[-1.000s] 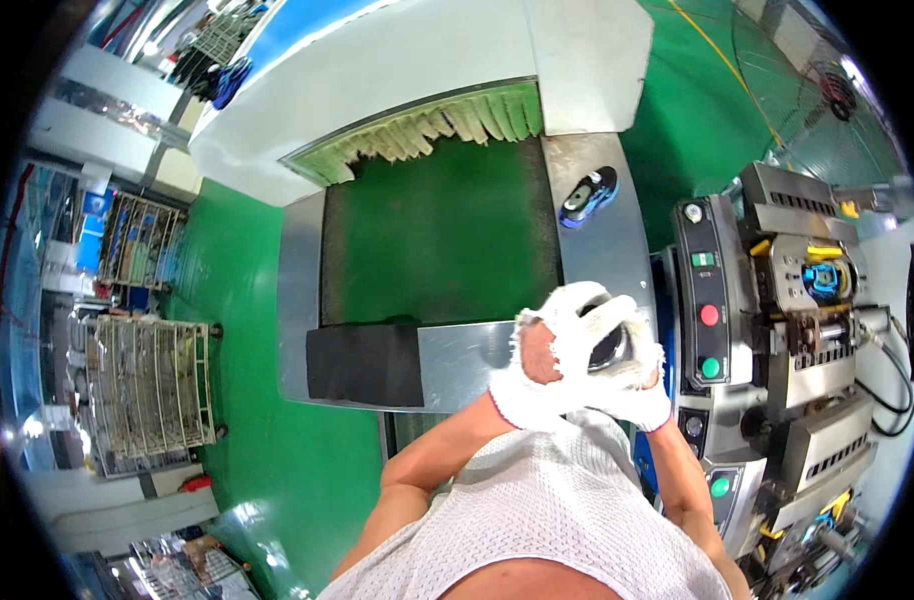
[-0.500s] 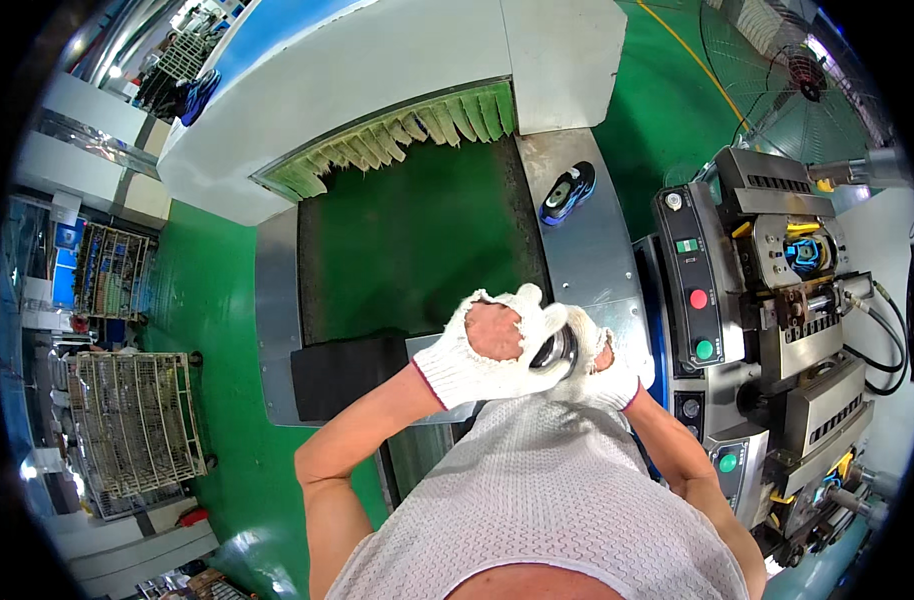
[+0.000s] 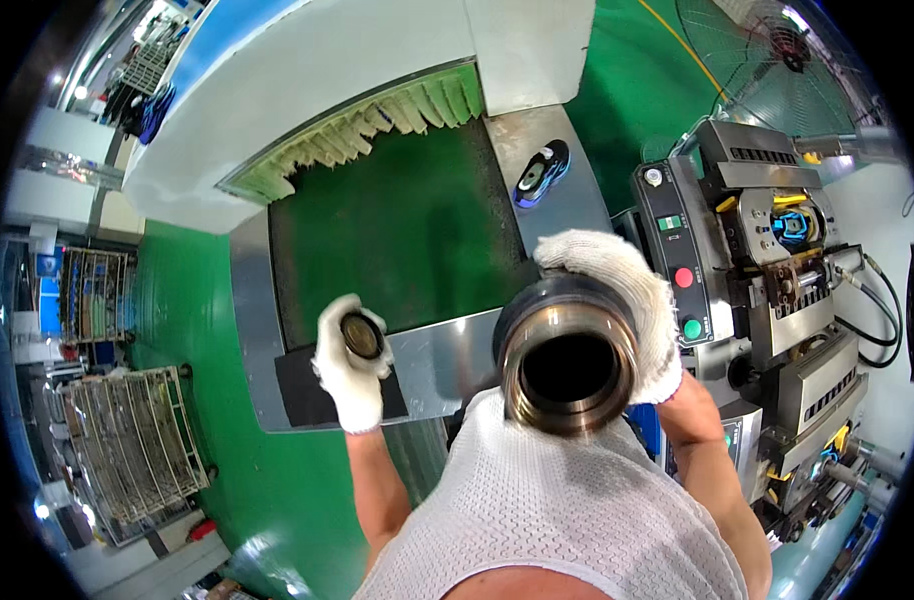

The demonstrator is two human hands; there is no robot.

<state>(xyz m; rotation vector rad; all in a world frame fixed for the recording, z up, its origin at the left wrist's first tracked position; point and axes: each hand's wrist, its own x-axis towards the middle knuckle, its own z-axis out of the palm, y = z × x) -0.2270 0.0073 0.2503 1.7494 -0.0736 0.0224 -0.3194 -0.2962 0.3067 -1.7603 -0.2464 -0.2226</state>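
My right hand (image 3: pixel 622 290), in a white knitted glove, is wrapped round a dark vacuum flask (image 3: pixel 514 320). The flask is raised close to the camera and tilted, its bare steel mouth facing me and its inside too dark to see into. Off to the left, my gloved left hand (image 3: pixel 339 365) holds the round flask lid (image 3: pixel 362 336), with the lid's underside turned up. That hand is above a black mat (image 3: pixel 297 390) at the near left corner of the conveyor machine.
A green conveyor belt (image 3: pixel 397 230) runs under a fringed curtain (image 3: pixel 367 130) into a white machine. One shoe (image 3: pixel 542 174) lies on its right-hand metal ledge. A button panel (image 3: pixel 677 250) and metal presses (image 3: pixel 777 230) stand at right, a wire rack (image 3: pixel 132 440) at left, a fan (image 3: pixel 777 60) far right.
Both hands were together at the flask in front of my chest. Now the lid is off and has moved left in my left hand, while my right hand has raised and tilted the flask.
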